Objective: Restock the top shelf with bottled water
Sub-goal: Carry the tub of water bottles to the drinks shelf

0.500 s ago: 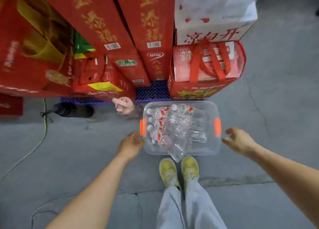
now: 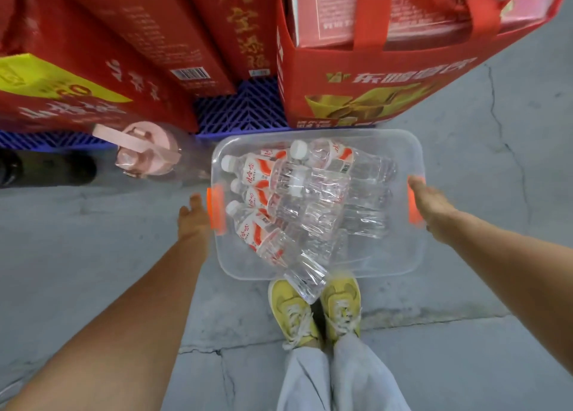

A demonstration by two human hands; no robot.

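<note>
Bin (image 2: 319, 271) on floor between both hands, loaded with bottles (image 2: 297, 200) lying loose; likely staged for lift toward shelf, which is out of view. Left hand (image 2: 193, 217) just beside left orange handle (image 2: 216, 209), fingers straight, gripping nothing. Right hand (image 2: 429, 201) against right handle (image 2: 414, 206), fingers extended together, not curled round it.

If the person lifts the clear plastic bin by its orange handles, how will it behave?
The clear bin is probably heavy, being piled with water bottles. They lie loose, so they may roll and shift. One bottle overhangs the near rim and could slide out.
</note>
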